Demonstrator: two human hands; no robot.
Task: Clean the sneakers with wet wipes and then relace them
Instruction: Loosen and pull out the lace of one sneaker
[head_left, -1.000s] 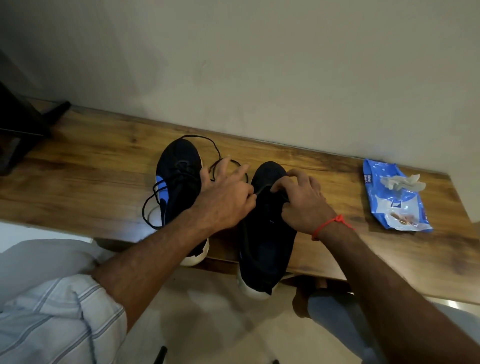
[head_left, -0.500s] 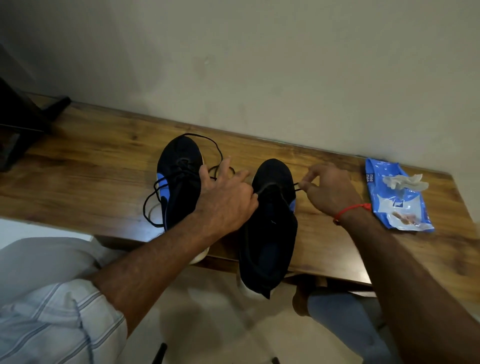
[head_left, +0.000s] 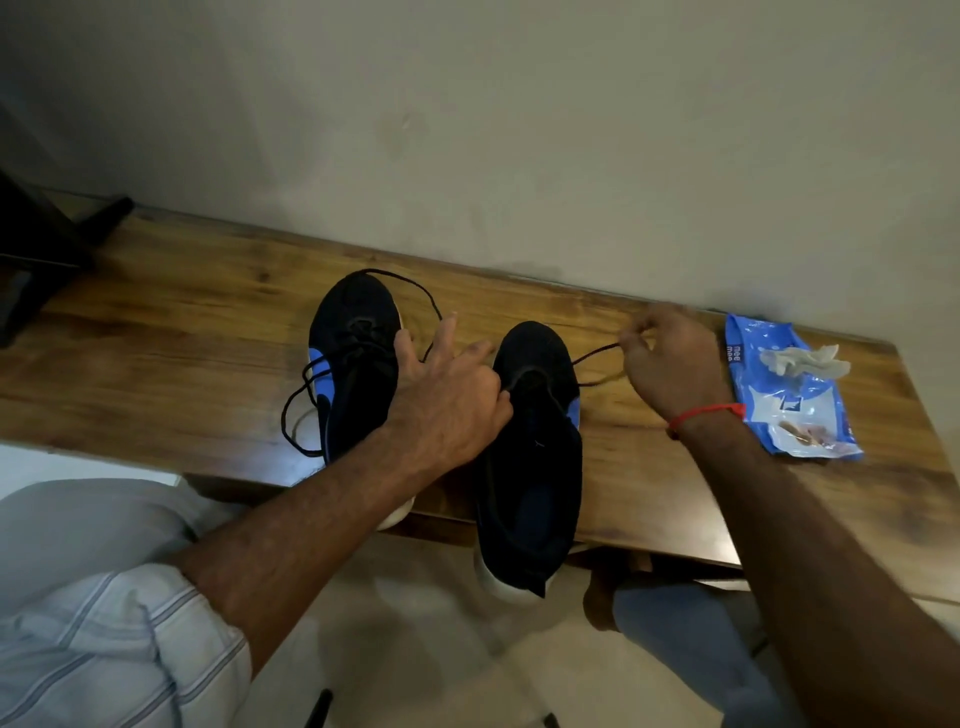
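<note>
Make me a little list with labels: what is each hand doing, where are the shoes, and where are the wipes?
left hand: pinches the lace at the right sneaker's top eyelets
right hand: pinches the black lace, drawn out to the side
left sneaker: laced, loose loops
shoes: side by side on the wooden bench, heels over the edge
wipes pack: blue, at the bench's right end, a wipe on top

Left hand (head_left: 447, 400) hides left sneaker (head_left: 353, 374) tongue; black stand (head_left: 36, 254) cut by left edge.
</note>
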